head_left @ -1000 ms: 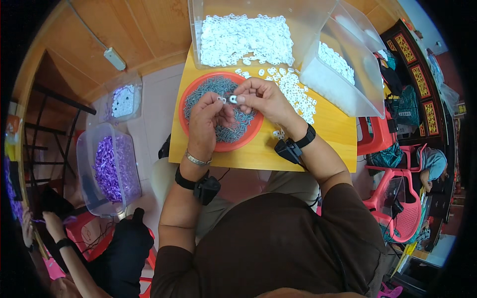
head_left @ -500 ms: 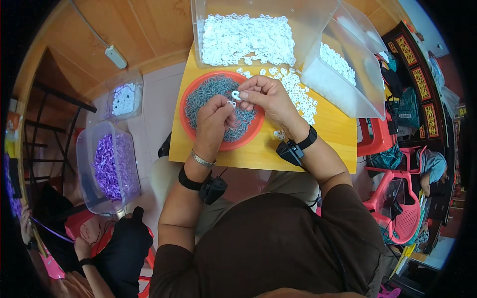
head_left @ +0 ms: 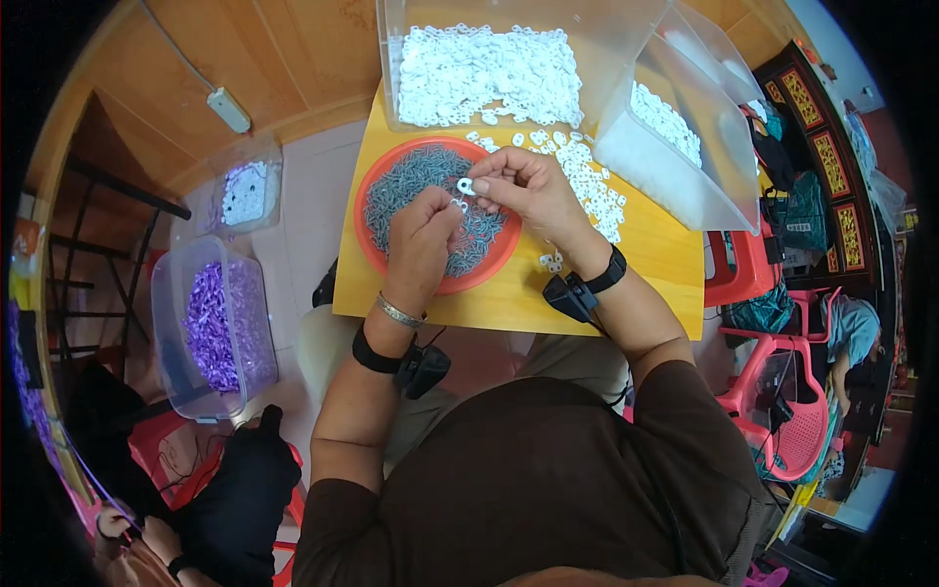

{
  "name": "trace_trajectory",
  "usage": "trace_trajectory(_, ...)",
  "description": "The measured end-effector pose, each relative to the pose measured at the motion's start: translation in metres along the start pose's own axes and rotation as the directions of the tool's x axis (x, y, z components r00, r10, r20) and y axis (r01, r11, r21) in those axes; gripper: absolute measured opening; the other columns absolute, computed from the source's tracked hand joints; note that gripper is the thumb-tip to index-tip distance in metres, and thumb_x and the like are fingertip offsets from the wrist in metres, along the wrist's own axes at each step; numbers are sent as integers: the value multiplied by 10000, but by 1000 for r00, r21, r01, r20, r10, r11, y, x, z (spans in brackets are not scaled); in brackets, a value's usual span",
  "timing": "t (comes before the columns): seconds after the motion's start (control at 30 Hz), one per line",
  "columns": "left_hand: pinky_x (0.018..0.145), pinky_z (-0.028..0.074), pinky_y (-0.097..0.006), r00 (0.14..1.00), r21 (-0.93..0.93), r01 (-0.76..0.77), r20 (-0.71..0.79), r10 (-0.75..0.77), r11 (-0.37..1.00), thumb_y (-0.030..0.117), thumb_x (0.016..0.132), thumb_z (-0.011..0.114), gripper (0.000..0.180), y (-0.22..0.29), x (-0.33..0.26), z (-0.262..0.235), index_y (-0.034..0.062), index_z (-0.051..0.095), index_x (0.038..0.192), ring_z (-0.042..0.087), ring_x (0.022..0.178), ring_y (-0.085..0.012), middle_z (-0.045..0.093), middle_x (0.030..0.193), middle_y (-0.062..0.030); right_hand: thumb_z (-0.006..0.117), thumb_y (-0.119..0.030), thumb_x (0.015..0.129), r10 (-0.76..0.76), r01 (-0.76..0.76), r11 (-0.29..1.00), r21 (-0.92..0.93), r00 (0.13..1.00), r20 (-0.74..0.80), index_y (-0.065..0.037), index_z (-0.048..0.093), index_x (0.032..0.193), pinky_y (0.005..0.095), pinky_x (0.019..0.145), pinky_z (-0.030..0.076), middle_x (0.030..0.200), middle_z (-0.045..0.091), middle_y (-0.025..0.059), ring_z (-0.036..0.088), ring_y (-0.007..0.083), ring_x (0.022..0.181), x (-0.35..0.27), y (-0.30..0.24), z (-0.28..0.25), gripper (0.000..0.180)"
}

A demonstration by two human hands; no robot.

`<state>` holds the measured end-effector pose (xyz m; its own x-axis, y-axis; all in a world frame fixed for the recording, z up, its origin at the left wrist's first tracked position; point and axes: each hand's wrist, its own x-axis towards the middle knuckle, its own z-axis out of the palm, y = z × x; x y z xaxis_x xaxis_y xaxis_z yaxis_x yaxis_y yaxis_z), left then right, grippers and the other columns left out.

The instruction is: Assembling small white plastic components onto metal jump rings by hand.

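Note:
Between the thumb and fingers of my right hand (head_left: 533, 196) is a small white plastic piece with a hole (head_left: 466, 185). Close beside it, the fingers of my left hand (head_left: 419, 240) are curled in a pinch. Something small and whitish shows at their tips, too small to make out. Both hands are over a round orange-red basin (head_left: 367, 252) full of grey screws (head_left: 406, 181). To the right of the basin, loose white plastic pieces (head_left: 592, 196) with holes lie scattered on the yellow table (head_left: 646, 284).
A clear bin (head_left: 391, 73) of white pieces stands at the table's back; another clear bin (head_left: 675, 191) leans at its right. On the floor at left are a bin of purple strips (head_left: 210, 328) and a smaller white-filled bin (head_left: 245, 196). A co-worker's hand (head_left: 161, 538) shows lower left.
My hands stay over the basin, with only slight finger shifts; the white piece remains in my right hand. At lower left, the co-worker's hands have moved down and closer together.

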<state>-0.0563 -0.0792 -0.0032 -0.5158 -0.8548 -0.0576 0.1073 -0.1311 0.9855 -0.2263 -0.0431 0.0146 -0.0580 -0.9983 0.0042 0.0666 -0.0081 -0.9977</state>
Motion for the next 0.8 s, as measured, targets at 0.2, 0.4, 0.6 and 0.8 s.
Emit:
trace_trajectory(0.2, 451, 350, -232, 1000, 20, -8, 19, 7, 1000, 94, 827, 516, 151, -1, 0, 0, 18, 502, 698, 431, 490, -67, 470, 556, -4, 629, -60, 841, -5, 5, 1000, -9, 1000, 16, 6, 623, 970, 195, 628, 486, 784, 642, 21, 576, 51, 670, -1, -2, 1, 145)
trace_trajectory(0.4, 446, 348, -231, 1000, 12, -1, 13, 1, 1000, 90, 828, 518, 145, -2, 0, 1, 20, 506, 702, 427, 489, -65, 466, 559, 1, 631, -63, 839, -19, 23, 997, -79, 998, 52, 3, 625, 963, 188, 615, 465, 768, 629, 7, 558, 41, 667, -3, -1, 2, 140)
trace_trajectory(0.6, 454, 346, -216, 999, -71, 35, -6, -35, 997, 85, 833, 516, 142, 0, -2, 2, 29, 510, 703, 416, 502, -60, 461, 583, 12, 645, -78, 826, -18, 32, 984, -175, 996, 83, -17, 625, 971, 162, 626, 434, 760, 599, -42, 514, 10, 678, -5, -4, 5, 159)
trace_trajectory(0.8, 459, 359, -203, 996, -136, 84, 32, -80, 987, 102, 861, 498, 142, 6, -2, 0, 37, 526, 738, 434, 513, -61, 483, 603, 4, 665, -69, 805, -64, 88, 977, -194, 989, 131, -19, 613, 990, 162, 637, 437, 773, 583, -46, 517, 14, 698, -5, -2, 6, 199)
